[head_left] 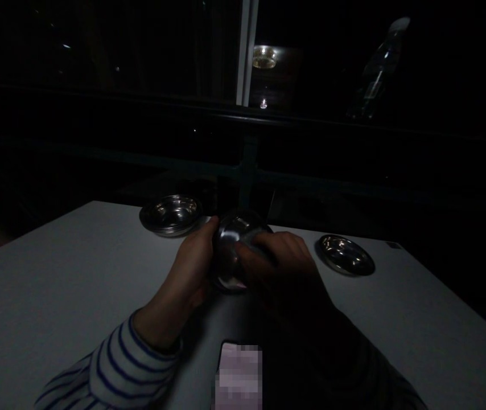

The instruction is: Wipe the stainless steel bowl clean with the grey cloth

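A shiny stainless steel bowl (230, 256) is held tilted above the table, between my two hands. My left hand (196, 256) grips its left edge, with the thumb up along the rim. My right hand (285, 262) has its fingers curled and pressed against the metal surface. A dull greyish patch shows by those fingers, but it is too dark to tell whether it is a cloth or a reflection. Left of my hands sits a stack of similar steel bowls (170, 230). A steel bowl (345, 255) rests at the right.
The white table (76, 285) has its far edge just behind the bowls. A phone with a lit, blurred screen (239, 376) lies close to me. Beyond are a dark window with a pale frame (246, 51) and a clear plastic bottle (382, 68) at upper right.
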`<state>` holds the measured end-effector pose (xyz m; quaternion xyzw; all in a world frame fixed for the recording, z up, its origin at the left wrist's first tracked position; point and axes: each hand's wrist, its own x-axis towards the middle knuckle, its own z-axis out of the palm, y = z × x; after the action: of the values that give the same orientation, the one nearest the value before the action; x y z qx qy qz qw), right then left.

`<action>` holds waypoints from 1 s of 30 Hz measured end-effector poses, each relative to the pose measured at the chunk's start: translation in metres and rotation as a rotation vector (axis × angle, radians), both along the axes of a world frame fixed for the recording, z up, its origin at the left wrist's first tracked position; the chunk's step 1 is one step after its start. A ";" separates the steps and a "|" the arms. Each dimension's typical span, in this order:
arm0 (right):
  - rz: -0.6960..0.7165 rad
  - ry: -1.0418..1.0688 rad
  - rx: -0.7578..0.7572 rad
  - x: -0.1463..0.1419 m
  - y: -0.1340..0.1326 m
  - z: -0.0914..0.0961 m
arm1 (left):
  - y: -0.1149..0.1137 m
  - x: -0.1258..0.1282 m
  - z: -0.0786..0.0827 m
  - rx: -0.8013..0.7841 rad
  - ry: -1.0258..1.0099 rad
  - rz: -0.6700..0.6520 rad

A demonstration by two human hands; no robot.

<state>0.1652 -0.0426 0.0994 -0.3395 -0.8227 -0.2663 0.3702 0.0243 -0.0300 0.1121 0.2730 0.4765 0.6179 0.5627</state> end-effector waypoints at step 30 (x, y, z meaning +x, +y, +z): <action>0.015 -0.050 -0.069 -0.006 -0.002 -0.005 | 0.000 0.005 0.000 -0.021 -0.083 0.107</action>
<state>0.1594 -0.0444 0.0940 -0.3394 -0.8429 -0.2433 0.3394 0.0296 -0.0305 0.1123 0.2153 0.4732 0.6528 0.5510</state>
